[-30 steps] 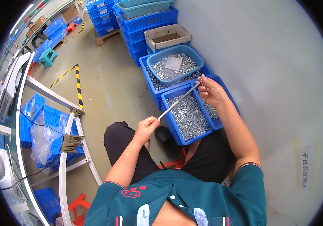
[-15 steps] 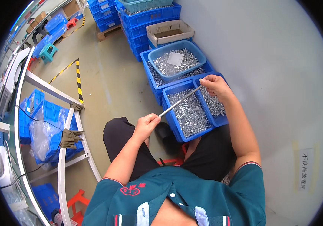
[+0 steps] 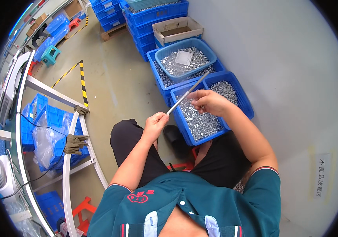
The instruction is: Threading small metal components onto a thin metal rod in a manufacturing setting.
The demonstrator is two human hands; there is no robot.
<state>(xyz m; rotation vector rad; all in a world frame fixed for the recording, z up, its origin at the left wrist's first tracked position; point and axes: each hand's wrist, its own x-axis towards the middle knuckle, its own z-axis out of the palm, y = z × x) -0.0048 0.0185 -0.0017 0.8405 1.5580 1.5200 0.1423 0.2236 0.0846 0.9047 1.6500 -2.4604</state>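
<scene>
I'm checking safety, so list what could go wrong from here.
The metal rod, gripped near its lower end by the left hand, might slip or swing.
Its free upper end might catch the light-blue tub; the gap is hard to judge.
The right hand, over the blue bin of small metal parts, might knock some out.

Bench (image 3: 50,94) left, wall (image 3: 299,79) right, bins between them.
From my remote seat I see the rod (image 3: 182,99) run forward from the left hand (image 3: 156,124) over the near bin (image 3: 208,139), the right hand (image 3: 211,103) just right of it, above that bin's parts (image 3: 200,126). A second bin (image 3: 245,102) adjoins on the right. Behind both, a basin (image 3: 188,74) sits in a crate (image 3: 161,91), with a card (image 3: 183,58) lying on its contents; a box (image 3: 178,36) and stacked crates (image 3: 145,29) stand farther back.
</scene>
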